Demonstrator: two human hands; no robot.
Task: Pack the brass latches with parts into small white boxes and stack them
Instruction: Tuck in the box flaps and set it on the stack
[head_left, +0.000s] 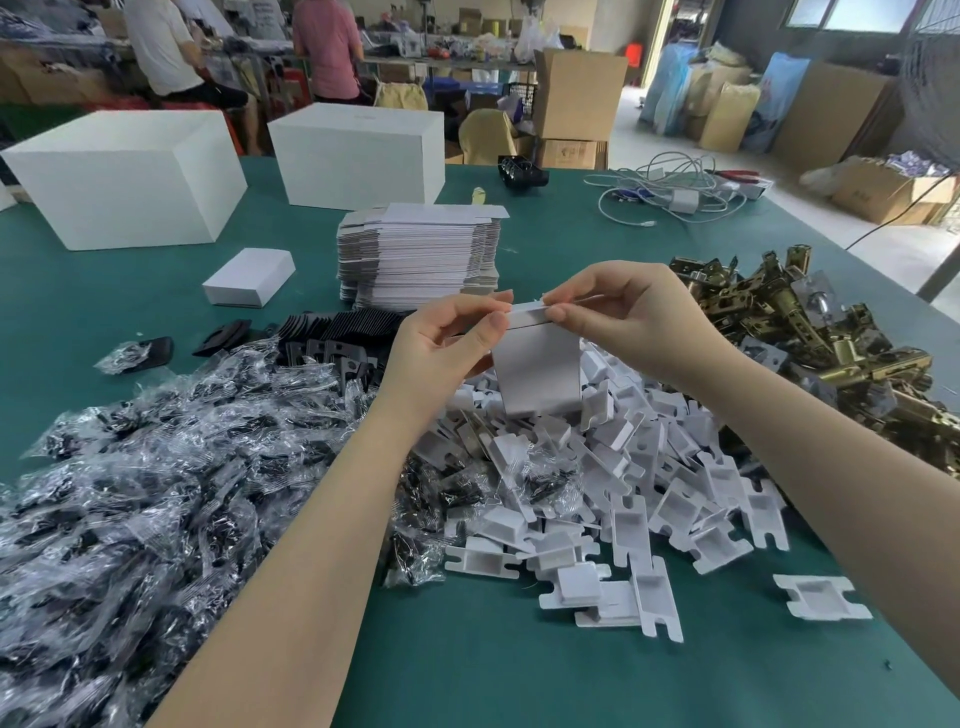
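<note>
I hold a small white box (535, 369) upright above the parts piles. My left hand (441, 343) pinches its top left edge, and my right hand (623, 312) pinches the top flap from the right. Brass latches (810, 332) lie heaped at the right. White cardboard inserts (623, 483) are piled under the box. Clear bags of black parts (156, 467) cover the left. Black plates (337, 338) lie behind them. Flat white box blanks (421, 254) are stacked in the middle. One closed small white box (249, 278) lies to the left of the stack.
Two large white boxes (124, 176) (358, 150) stand at the back of the green table (467, 665). White cables (670, 192) and a black tray (522, 174) lie at the far right. People (171, 52) work at benches behind, among brown cartons (576, 93).
</note>
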